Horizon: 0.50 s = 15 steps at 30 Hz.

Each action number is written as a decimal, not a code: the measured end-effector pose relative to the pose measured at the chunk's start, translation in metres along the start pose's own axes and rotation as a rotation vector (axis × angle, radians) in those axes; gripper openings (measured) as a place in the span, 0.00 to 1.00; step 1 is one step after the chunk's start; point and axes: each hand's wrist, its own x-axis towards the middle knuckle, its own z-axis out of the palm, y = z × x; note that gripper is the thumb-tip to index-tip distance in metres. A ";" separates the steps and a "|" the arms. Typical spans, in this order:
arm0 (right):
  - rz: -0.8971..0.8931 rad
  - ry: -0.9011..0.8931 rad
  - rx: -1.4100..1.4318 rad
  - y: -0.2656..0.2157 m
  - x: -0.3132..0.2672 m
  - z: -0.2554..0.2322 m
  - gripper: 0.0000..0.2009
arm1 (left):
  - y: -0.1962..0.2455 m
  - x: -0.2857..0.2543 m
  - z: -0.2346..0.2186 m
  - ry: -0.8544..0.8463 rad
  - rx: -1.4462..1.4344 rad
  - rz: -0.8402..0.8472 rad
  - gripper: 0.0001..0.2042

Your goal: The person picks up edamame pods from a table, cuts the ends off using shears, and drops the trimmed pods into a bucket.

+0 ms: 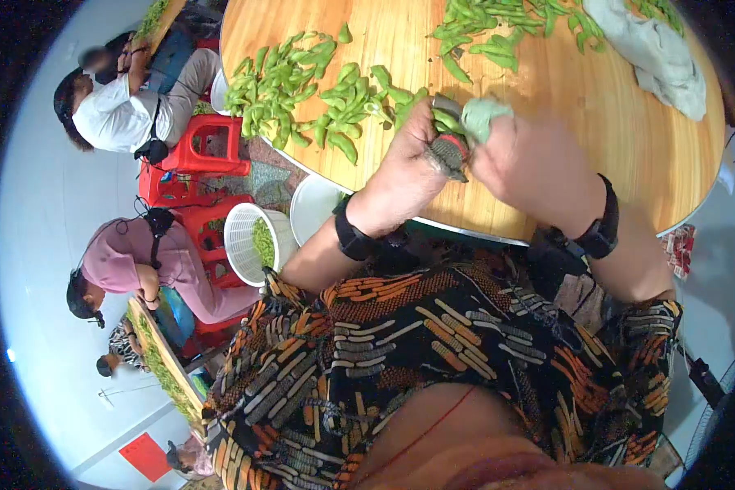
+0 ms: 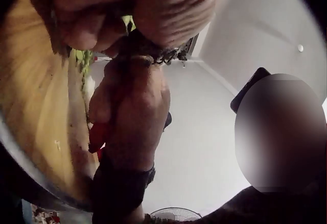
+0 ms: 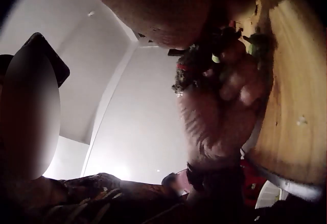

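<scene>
Round wood table (image 1: 629, 90) bears piles of green pods (image 1: 273, 86), w/ a pale cloth (image 1: 660, 61) at far R. Over the near edge, a person's R hand (image 1: 539, 170), blurred, is by the L hand (image 1: 402, 170); R grip can't be told. L hand pinches a single pod (image 1: 447, 121) btwn the two.

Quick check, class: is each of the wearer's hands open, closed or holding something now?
Left hand: closed, holding a green pod.
Right hand: blurred; cannot tell whether it holds anything.
</scene>
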 end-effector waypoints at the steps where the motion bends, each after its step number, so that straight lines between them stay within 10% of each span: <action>1: -0.009 -0.027 -0.048 -0.003 0.001 -0.002 0.10 | -0.002 0.001 0.006 0.041 -0.121 -0.024 0.11; 10: 0.110 0.071 0.271 0.022 0.006 0.001 0.07 | 0.003 0.000 -0.006 -0.066 -0.384 -0.117 0.09; 15: 0.077 -0.009 0.192 0.018 0.005 -0.003 0.05 | 0.012 -0.006 -0.006 -0.025 0.184 0.069 0.09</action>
